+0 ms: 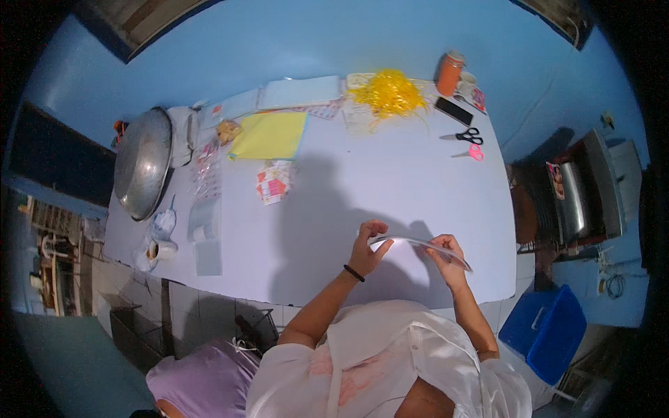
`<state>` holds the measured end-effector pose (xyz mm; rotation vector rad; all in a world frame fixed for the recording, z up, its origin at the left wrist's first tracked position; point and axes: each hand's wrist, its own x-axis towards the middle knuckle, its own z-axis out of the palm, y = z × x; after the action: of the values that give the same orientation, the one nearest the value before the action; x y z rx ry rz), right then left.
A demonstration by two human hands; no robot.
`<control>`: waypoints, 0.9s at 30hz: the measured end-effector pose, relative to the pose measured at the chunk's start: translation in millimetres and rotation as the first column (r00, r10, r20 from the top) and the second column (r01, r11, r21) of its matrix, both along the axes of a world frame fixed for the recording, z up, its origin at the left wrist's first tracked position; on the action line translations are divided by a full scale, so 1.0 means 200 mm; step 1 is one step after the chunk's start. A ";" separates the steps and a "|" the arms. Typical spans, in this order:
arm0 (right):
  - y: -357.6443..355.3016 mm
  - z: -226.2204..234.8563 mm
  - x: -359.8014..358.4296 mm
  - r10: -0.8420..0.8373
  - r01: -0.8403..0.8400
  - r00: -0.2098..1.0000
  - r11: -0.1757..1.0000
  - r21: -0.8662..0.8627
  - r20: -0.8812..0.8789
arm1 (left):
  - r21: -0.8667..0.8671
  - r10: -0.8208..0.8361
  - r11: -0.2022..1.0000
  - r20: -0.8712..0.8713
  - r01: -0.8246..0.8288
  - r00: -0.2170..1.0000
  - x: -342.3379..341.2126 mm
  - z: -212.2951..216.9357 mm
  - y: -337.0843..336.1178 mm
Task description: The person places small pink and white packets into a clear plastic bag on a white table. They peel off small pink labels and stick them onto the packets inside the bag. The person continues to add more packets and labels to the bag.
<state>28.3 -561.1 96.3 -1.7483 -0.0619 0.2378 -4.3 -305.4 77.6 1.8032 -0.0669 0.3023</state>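
Observation:
Above the near edge of the white table (390, 181), I hold a thin, bowed piece of clear plastic (418, 242), seen almost edge-on. It could be a sheet or a flat bag; I cannot tell which. My left hand (369, 244), with a black band at its wrist, grips one end between thumb and fingers. The other end is pinched in my right hand (444, 258), and a see-through corner sticks out past it.
Yellow shredded strips (390, 93), a yellow sheet (268, 136) and small printed cards (274, 182) lie farther back. On the right are black scissors (468, 136), pink scissors (474, 152), a phone (454, 111) and an orange jar (449, 74). A big metal basin (143, 164) stands left. Someone in purple (205, 376) is lower left.

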 end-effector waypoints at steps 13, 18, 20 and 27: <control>0.29 0.35 0.04 0.063 -0.094 0.968 0.988 0.120 0.241 | 0.071 -0.097 0.992 -0.156 0.109 0.983 0.01 -0.21 0.36; 0.44 0.86 0.09 0.407 -0.104 0.850 0.753 -0.650 0.336 | 0.117 -0.190 0.970 -0.180 0.213 0.965 0.05 -0.10 0.55; 0.54 0.96 0.12 0.546 -0.114 0.802 0.539 -0.834 0.243 | 0.146 -0.239 0.951 -0.218 0.273 0.946 0.07 -0.02 0.67; 0.77 0.84 0.30 0.607 -0.545 0.778 0.523 -0.655 -0.162 | 0.349 -0.223 0.881 -0.289 0.319 0.931 0.05 0.27 1.11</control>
<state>88.0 -406.2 263.5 -2.4335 -0.7276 0.7575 6.2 -82.5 130.8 2.1843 -0.2222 -0.1484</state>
